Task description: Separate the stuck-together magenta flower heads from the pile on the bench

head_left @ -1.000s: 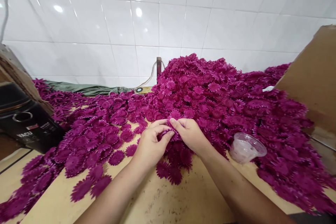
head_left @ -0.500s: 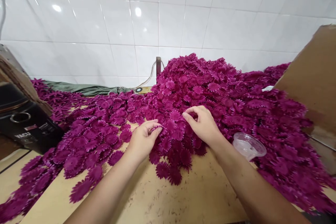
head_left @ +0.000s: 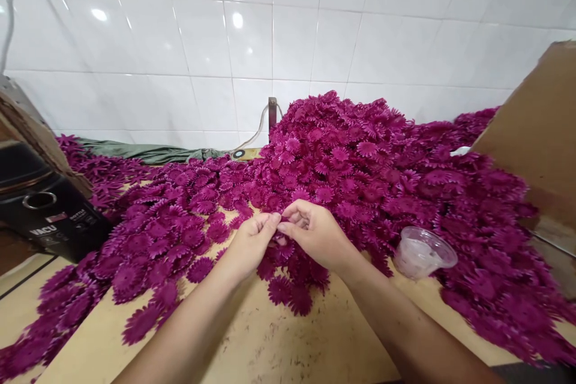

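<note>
My left hand (head_left: 255,239) and my right hand (head_left: 317,233) meet fingertip to fingertip over the front of a heap of magenta artificial flower heads (head_left: 360,150). The thumb and fingers of the left are pinched together; half a second ago a bit of magenta flower showed between them, though the fingers now mostly cover it. My right thumb and forefinger press closed against the left fingertips, and whatever lies between them is too small to make out. Loose flower heads (head_left: 288,294) lie on the table just below both hands.
A clear plastic cup (head_left: 425,252) stands right of my right forearm on the wooden table (head_left: 270,342). Left is a black box (head_left: 58,216); a cardboard sheet (head_left: 535,138) leans at right. White tiles (head_left: 247,42) rise behind, with green cloth (head_left: 130,150) along their foot.
My right hand has moved left and slightly down from the heap to my left fingertips. My left hand has shifted only slightly.
</note>
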`<action>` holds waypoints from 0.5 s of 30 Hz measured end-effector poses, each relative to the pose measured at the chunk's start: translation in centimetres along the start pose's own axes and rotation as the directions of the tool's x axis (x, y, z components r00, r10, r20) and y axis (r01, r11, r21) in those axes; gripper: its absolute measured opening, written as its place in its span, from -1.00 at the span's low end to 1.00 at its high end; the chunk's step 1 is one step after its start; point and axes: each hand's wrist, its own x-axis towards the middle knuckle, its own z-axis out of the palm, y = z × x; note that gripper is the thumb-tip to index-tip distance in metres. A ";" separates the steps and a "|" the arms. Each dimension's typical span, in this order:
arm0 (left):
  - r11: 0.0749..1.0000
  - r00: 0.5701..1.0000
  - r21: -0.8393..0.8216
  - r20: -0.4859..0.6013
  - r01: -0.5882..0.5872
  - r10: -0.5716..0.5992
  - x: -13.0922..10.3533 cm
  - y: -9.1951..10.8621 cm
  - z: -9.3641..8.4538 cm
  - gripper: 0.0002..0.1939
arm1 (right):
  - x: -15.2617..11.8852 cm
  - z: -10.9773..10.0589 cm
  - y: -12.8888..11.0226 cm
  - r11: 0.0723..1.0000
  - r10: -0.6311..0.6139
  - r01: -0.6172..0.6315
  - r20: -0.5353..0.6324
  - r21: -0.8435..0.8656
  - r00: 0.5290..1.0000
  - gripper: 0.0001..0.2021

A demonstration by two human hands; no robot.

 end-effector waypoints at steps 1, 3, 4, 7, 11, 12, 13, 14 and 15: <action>1.000 1.000 -0.008 0.021 -0.018 0.018 -0.2 0.1 0.0 -0.64 | 0.0 -0.2 -0.1 1.000 0.006 -0.006 -0.004 0.020 1.000 -0.95; 0.998 0.998 0.032 0.043 -0.051 0.049 -0.4 0.1 0.0 -0.70 | -0.1 -0.2 -0.4 1.000 0.026 -0.026 -0.022 0.008 0.999 -0.94; 0.996 0.997 0.066 0.041 -0.062 0.059 -0.4 0.1 0.0 -0.71 | -0.1 -0.1 -0.4 0.999 0.029 -0.030 -0.038 -0.020 0.999 -0.94; 0.987 0.998 0.149 -0.013 -0.055 0.057 -0.5 0.1 0.3 -0.71 | 0.4 -0.2 -0.3 0.984 -0.036 0.012 -0.134 -0.181 0.990 -0.93; 0.985 0.992 0.161 -0.097 -0.059 0.075 -0.9 0.2 0.1 -0.71 | 2.2 -3.0 0.7 0.917 -0.168 -0.023 -0.438 -0.398 0.883 -0.94; 0.987 0.991 0.151 -0.109 -0.061 0.078 -1.1 0.1 -0.2 -0.71 | 2.6 -4.1 1.0 0.906 -0.182 -0.068 -0.529 -0.419 0.829 -0.93; 0.989 0.990 0.135 -0.120 -0.056 0.073 -1.2 0.0 -0.5 -0.71 | 2.9 -5.1 1.2 0.896 -0.201 -0.078 -0.554 -0.438 0.808 -0.95; 0.992 0.989 0.114 -0.136 -0.045 0.060 -1.3 -0.2 -0.9 -0.70 | 3.0 -6.0 1.4 0.873 -0.245 -0.074 -0.564 -0.483 0.788 -0.95; 0.996 0.987 0.089 -0.155 -0.032 0.045 -1.3 -0.4 -1.2 -0.70 | 2.9 -6.5 1.4 0.844 -0.295 -0.054 -0.548 -0.533 0.783 -0.90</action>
